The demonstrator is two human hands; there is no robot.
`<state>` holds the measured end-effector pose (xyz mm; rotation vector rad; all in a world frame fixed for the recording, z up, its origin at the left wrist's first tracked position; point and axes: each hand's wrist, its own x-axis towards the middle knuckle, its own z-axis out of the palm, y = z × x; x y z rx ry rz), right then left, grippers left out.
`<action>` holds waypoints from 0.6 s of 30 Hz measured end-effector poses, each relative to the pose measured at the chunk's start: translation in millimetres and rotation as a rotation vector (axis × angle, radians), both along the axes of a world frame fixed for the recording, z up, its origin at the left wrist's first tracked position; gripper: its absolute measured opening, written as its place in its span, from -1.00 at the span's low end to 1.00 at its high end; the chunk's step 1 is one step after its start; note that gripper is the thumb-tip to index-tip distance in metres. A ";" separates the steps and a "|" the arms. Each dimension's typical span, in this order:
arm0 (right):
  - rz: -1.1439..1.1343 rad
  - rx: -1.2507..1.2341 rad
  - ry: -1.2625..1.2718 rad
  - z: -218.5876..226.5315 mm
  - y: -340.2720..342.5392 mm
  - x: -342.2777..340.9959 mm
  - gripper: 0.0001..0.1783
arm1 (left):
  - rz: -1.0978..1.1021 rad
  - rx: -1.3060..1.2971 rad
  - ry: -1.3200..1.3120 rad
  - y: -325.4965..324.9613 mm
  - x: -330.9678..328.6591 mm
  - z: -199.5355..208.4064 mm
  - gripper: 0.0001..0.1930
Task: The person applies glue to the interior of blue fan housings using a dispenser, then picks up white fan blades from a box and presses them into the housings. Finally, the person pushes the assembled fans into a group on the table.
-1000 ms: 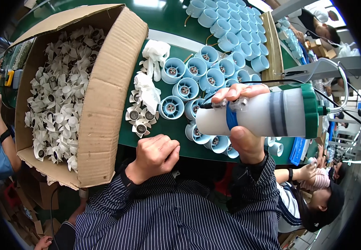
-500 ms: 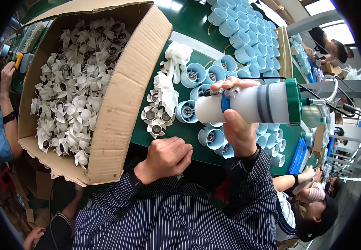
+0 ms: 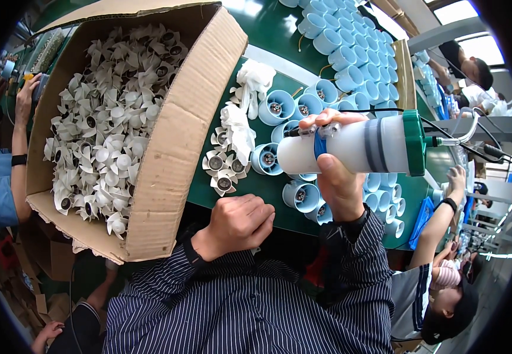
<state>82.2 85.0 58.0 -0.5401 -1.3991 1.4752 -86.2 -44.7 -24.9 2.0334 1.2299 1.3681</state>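
gripping the white plastic dispenser bottle (image 3: 356, 147), the right hand (image 3: 335, 177) could drip past the blue cups (image 3: 300, 194); left hand (image 3: 238, 224) fisted.

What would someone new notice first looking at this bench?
Probably the big white dispenser bottle with a green cap, held sideways in the right hand over rows of pale blue cups on the green table. At left, an open cardboard box brims with small white fan impellers, while the left hand rests closed at the table's near edge.
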 end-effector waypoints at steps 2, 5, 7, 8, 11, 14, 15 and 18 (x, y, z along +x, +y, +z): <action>0.003 -0.001 -0.007 -0.6 0.2 0.2 -0.31 | 0.003 -0.001 -0.004 0.1 -0.2 -0.8 -0.91; -0.022 0.002 0.068 6.0 0.8 4.4 -0.32 | 0.000 -0.001 -0.009 1.1 0.2 -0.7 -0.91; -0.032 0.007 0.105 15.3 4.7 6.9 -0.33 | 0.001 0.002 -0.011 2.0 0.2 1.4 -0.91; -0.047 0.012 0.097 21.2 7.2 8.3 -0.33 | 0.005 0.001 -0.010 1.8 -0.1 2.1 -0.91; -0.080 0.029 0.079 32.6 16.3 13.2 -0.33 | 0.011 0.007 -0.009 1.5 -1.1 4.5 -0.90; -0.138 0.014 0.046 34.7 28.1 18.3 -0.35 | 0.004 -0.005 0.004 2.3 -1.3 6.5 -0.90; -0.139 0.018 0.045 33.7 31.0 18.6 -0.35 | 0.003 -0.001 0.003 3.3 -0.9 7.0 -0.90; -0.124 -0.036 0.037 26.4 35.8 16.8 -0.37 | 0.005 0.009 -0.008 4.4 -0.8 6.3 -0.90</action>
